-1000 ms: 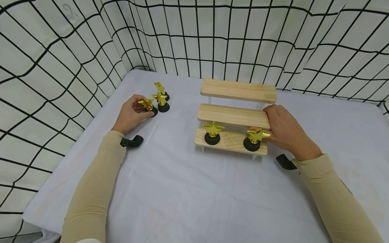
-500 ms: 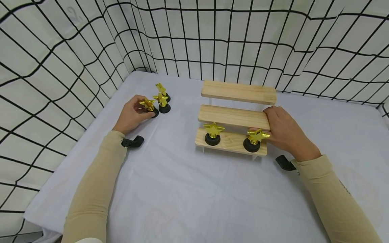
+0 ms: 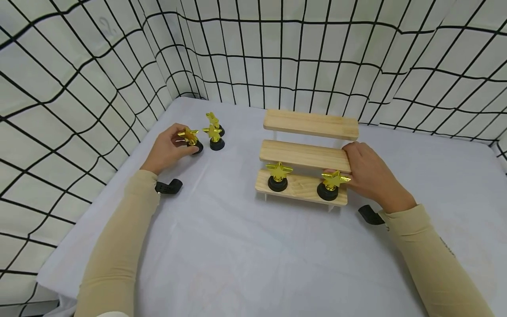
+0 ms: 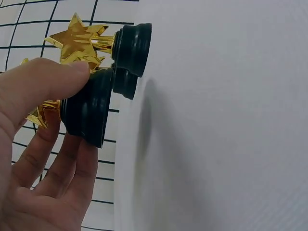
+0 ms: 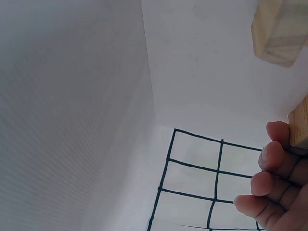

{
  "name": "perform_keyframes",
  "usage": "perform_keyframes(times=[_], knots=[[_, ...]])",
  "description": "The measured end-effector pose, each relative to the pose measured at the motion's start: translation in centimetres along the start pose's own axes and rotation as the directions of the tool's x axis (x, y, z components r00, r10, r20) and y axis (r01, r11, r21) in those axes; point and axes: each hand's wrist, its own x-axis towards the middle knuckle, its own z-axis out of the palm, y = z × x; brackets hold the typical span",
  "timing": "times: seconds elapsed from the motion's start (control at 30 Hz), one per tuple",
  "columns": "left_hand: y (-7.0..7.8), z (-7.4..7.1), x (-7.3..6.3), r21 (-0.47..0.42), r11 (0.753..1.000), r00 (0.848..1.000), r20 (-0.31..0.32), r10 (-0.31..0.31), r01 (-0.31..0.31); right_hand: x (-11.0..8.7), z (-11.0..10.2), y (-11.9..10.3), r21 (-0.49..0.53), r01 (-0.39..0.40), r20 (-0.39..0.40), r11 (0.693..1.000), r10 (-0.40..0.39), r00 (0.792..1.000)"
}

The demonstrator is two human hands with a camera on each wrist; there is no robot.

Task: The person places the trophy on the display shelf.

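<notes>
My left hand (image 3: 163, 150) pinches a gold star trophy by its round black base (image 4: 89, 108), thumb on one side and fingers on the other. A gap and a shadow show between that base and the white cloth in the left wrist view. Just to the right, two more star trophies stand upright, a nearer one (image 3: 216, 143) and a farther one (image 3: 213, 119). My right hand (image 3: 372, 176) grips the right end of the middle board (image 3: 305, 154) of a three-step wooden stand. On its lowest board sit a left trophy (image 3: 278, 180) and a right trophy (image 3: 328, 190).
The stand's top board (image 3: 310, 123) bears nothing. White cloth (image 3: 253, 259) covers the table under everything. Black wire mesh (image 3: 293, 57) rises along the back and left sides, close behind the stand and the trophies.
My left hand has drawn slightly left with its trophy, widening the gap to the two standing ones. My right hand keeps its grip on the stand. The head view has tilted up a little.
</notes>
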Motion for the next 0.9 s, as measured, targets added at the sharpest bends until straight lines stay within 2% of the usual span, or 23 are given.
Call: perform_keyframes(times=[0.2,0.4,0.57,0.73,0.9], knots=[[0.9,-1.1,-0.3,0.009,1.0,1.0,-0.013,0.015,-0.015,0.0,-0.2,-0.1,0.006,-0.012,0.003,1.0,0.012,1.0],[2.6,-2.0,-0.7,0.041,0.998,0.998,-0.037,0.051,-0.049,-0.1,0.0,-0.1,-0.022,0.031,-0.053,0.999,-0.032,0.998],[4.5,-2.2,-1.0,0.069,0.991,0.992,-0.045,0.12,-0.117,-0.1,0.1,0.1,-0.026,0.033,-0.053,0.999,-0.034,0.998],[6.9,-2.1,-1.1,0.112,0.973,0.977,-0.042,0.209,-0.203,-0.1,0.1,0.0,-0.028,0.016,-0.028,0.999,-0.017,0.999],[9.2,-1.7,-1.4,0.157,0.951,0.962,-0.021,0.272,-0.266,0.0,-0.2,-0.2,-0.007,-0.008,0.012,1.0,0.008,1.0]])
